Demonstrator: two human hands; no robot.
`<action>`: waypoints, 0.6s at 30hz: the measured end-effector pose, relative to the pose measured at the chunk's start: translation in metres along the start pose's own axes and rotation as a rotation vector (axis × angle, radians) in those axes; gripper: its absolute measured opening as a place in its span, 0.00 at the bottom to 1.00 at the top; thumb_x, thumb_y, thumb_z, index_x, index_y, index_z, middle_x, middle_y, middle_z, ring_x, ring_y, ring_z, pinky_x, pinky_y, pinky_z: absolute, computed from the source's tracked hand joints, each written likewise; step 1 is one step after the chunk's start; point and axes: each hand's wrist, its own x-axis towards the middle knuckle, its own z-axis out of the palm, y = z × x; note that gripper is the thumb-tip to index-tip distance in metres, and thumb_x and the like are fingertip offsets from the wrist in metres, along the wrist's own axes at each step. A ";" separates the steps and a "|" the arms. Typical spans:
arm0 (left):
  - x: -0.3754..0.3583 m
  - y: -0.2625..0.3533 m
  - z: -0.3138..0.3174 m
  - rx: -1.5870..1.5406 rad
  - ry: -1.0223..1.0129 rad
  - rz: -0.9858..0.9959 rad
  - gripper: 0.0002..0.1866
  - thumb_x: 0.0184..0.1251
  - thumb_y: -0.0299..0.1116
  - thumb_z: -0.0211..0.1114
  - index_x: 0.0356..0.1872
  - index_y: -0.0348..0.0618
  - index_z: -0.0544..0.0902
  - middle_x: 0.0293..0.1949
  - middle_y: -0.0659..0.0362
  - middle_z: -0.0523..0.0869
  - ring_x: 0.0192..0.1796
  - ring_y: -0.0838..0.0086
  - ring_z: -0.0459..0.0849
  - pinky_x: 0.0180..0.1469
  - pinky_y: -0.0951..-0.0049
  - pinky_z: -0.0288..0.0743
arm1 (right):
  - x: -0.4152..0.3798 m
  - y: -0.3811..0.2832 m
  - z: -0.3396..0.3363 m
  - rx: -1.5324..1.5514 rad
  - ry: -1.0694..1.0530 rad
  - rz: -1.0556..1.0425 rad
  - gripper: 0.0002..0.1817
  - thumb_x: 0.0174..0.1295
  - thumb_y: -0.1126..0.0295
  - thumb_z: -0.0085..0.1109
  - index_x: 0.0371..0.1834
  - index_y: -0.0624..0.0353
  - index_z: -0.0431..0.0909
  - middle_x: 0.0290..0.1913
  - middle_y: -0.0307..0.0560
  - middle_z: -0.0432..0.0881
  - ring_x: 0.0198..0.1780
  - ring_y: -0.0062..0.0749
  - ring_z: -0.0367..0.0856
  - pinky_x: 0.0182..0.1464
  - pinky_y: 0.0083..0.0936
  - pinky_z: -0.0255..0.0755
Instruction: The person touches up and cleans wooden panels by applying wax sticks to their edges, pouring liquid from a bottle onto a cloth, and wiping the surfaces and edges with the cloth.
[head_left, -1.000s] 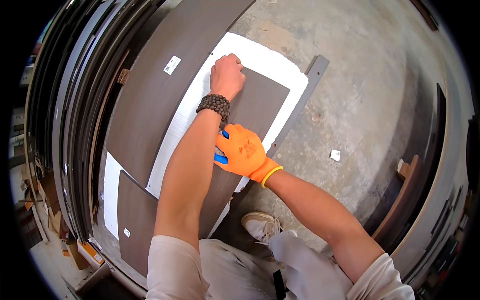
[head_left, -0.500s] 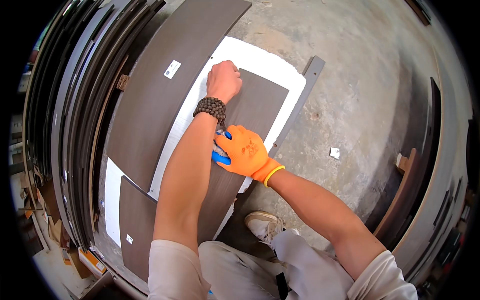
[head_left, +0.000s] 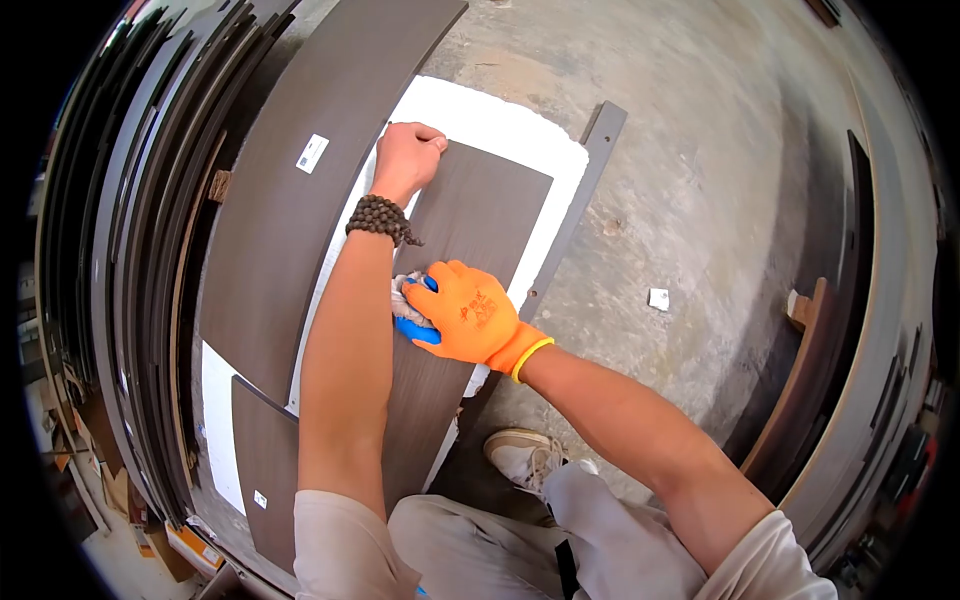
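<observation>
**Fingers of the gloved right hand (head_left: 462,312) bent round a crumpled cloth (head_left: 408,300), above a brown board (head_left: 490,205)**

We see the right fingers curled and drawn inward, the blue-coated tips pinching the cloth low over the board. The fingers of the bare left hand (head_left: 405,160) are curled in together near the board's far left corner; whether they grip its edge, or anything at all, we cannot tell. The board lies flat on a white sheet (head_left: 500,115), which shows as a border beyond its far end and along its right side. A grey strip (head_left: 598,140) with holes runs beside the sheet's right edge, and a larger brown board (head_left: 285,230) bearing a label (head_left: 312,154) lies to the left.

Note the points of good handling, as we judge them. We do best to bunch the cloth into a firm pad, so that fabric rather than glove meets the surface, and to spread the pressure across several fingers instead of one tip. Strokes along the board's length, light and even, should disturb it least. Because the sheet beneath may let the board slide, we want the left hand to steady its edge, clear of the cloth's path. The left forearm crosses above the board and hides part of it from us; drawing that arm aside would open the view. The bracelet (head_left: 378,215) has a loose end hanging close to the surface, which we should lift clear lest it drag or catch.
</observation>
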 end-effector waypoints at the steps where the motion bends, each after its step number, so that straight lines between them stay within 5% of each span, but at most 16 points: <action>1: 0.001 -0.002 -0.004 -0.122 -0.053 -0.053 0.09 0.74 0.30 0.75 0.46 0.33 0.94 0.35 0.57 0.94 0.39 0.79 0.87 0.44 0.72 0.84 | -0.001 0.001 0.000 0.004 -0.017 0.007 0.28 0.60 0.51 0.77 0.61 0.50 0.84 0.49 0.48 0.82 0.48 0.45 0.83 0.45 0.41 0.81; 6: 0.008 -0.004 -0.001 -0.023 -0.056 0.010 0.10 0.74 0.31 0.74 0.47 0.32 0.94 0.38 0.54 0.95 0.40 0.75 0.90 0.46 0.68 0.84 | -0.001 0.001 0.003 0.014 0.009 -0.004 0.29 0.57 0.51 0.79 0.60 0.49 0.84 0.49 0.49 0.82 0.47 0.46 0.84 0.45 0.42 0.81; 9: -0.001 0.019 -0.001 0.155 -0.026 -0.041 0.11 0.77 0.32 0.71 0.50 0.37 0.94 0.53 0.44 0.95 0.59 0.52 0.93 0.64 0.55 0.85 | 0.001 0.002 0.001 0.002 0.042 -0.022 0.28 0.57 0.52 0.79 0.58 0.50 0.85 0.46 0.49 0.81 0.44 0.46 0.83 0.43 0.42 0.80; 18: -0.013 0.025 0.008 0.261 0.059 -0.023 0.10 0.78 0.31 0.68 0.48 0.38 0.94 0.52 0.43 0.95 0.59 0.48 0.92 0.65 0.54 0.84 | 0.001 -0.001 0.001 -0.011 -0.022 0.017 0.23 0.61 0.50 0.76 0.52 0.49 0.82 0.45 0.45 0.80 0.45 0.44 0.83 0.43 0.41 0.81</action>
